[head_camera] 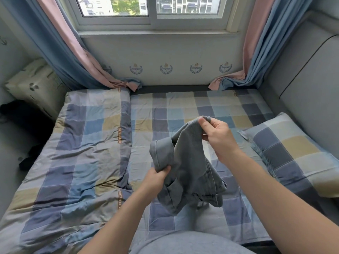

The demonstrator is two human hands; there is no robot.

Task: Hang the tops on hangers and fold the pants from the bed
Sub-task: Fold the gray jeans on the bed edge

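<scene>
The grey pants (190, 162) hung above the bed (183, 107) near the frame's centre, apparently lifted so they could be straightened before folding. The left hand (156, 178), at 7 o'clock of the bundle, was curled round a turned-up cuff. The right hand (218, 136), higher at 1 o'clock, pinched another edge between thumb and fingers, perhaps the second leg end, though the bunching hid which part. Gripping two ends apart would let the rest drop and untwist. The quilt (82, 143) lay at 9 o'clock and the pillow (293, 153) at 3 o'clock. The sheet between them looked the likely folding spot.
</scene>
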